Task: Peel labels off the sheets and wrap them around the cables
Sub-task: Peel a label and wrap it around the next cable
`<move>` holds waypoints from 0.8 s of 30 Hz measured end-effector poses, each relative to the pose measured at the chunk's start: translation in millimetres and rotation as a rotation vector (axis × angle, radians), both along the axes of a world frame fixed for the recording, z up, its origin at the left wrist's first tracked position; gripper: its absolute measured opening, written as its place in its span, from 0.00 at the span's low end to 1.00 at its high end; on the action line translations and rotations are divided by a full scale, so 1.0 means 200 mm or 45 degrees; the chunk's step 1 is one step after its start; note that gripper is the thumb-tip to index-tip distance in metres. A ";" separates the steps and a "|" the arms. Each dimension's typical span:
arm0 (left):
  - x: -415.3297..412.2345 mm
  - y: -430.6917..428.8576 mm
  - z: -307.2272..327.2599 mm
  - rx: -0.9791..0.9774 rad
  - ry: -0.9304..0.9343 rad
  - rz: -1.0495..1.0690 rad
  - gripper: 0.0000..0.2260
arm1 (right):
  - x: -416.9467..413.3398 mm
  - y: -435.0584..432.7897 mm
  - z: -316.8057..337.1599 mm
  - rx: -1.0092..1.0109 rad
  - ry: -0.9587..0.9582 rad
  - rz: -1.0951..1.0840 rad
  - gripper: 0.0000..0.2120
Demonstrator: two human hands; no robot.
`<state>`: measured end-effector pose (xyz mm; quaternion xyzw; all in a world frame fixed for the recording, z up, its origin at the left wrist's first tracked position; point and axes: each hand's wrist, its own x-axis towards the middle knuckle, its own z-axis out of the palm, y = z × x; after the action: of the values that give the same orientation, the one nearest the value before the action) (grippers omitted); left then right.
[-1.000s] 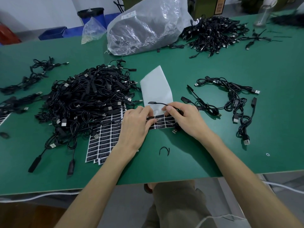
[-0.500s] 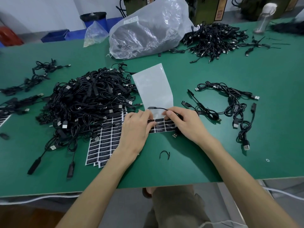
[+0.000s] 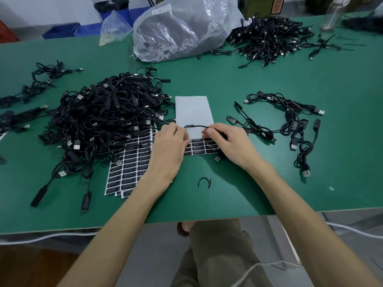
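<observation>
Head view: a worker tags cables at a green table (image 3: 269, 183). The right hand (image 3: 230, 146) pinches a thin black cable (image 3: 195, 126) between thumb and fingers. The cable's small end juts left over the bare upper part of a sheet (image 3: 192, 112), and its USB plug (image 3: 217, 159) lies on the table just below that hand.

The left hand (image 3: 169, 150) rests on the sheet, fingers bent down at the top row of black labels (image 3: 204, 146) (the hand covers its own fingertips, so it cannot be told whether a label is already caught between them). A stack (image 3: 128, 168) of full sheets fans out under the left wrist, partly buried by a large pile (image 3: 103, 121) of cables to the left. A loose group (image 3: 290, 121) of cables lies well apart on the right.

The step in hand looks to be lifting the next label. It probably goes best if a nail catches one corner and the label is peeled low and slowly while the other fingers hold the backing flat. The right hand should keep the cable straight and close by. The label can then go on square, its ends meeting evenly, with the glue touched as little as possible.
</observation>
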<state>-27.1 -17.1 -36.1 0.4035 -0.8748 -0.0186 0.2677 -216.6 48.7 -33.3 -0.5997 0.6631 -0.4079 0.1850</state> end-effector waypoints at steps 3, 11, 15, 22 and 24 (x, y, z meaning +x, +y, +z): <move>0.00 0.00 0.01 -0.028 -0.026 -0.060 0.02 | 0.00 0.00 -0.01 -0.007 -0.008 -0.003 0.11; 0.04 -0.09 0.18 1.231 1.183 -0.049 0.13 | -0.01 -0.01 -0.01 0.001 -0.027 0.009 0.12; 0.04 -0.13 0.23 1.483 1.274 -0.259 0.09 | -0.01 -0.01 -0.02 -0.029 -0.031 0.034 0.11; -0.07 -0.09 0.11 1.500 1.463 -0.316 0.07 | -0.01 0.00 -0.03 -0.147 -0.105 0.000 0.08; -0.07 -0.10 0.10 1.511 1.568 -0.359 0.07 | -0.01 0.00 -0.01 -0.179 -0.092 -0.026 0.08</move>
<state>-40.9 -37.5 -16.3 0.2822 -0.4619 -0.7201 0.4342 -217.7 49.2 -36.2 -0.5893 0.6318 -0.4768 0.1621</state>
